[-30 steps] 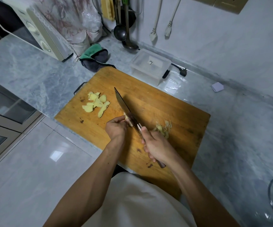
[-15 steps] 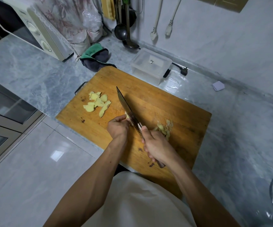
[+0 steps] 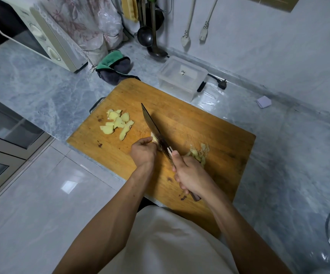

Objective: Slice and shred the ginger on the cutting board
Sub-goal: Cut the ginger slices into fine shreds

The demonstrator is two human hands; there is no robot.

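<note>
Left hand (image 3: pixel 143 152) pinches ginger piece (image 3: pixel 154 137) at frame centre; right hand (image 3: pixel 192 175) grips knife (image 3: pixel 156 131), blade touching ginger's right side, long axis running toward upper left.

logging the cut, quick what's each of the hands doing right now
Left hand: fingers curled, holding the ginger piece down against the blade.
Right hand: gripping the knife by its handle.

On the wooden cutting board (image 3: pixel 190 123), pale yellow ginger slices (image 3: pixel 117 125) lie heaped at the left, ginger peelings (image 3: pixel 198 153) at the right, a small ginger piece (image 3: pixel 154 139) between them.
</note>
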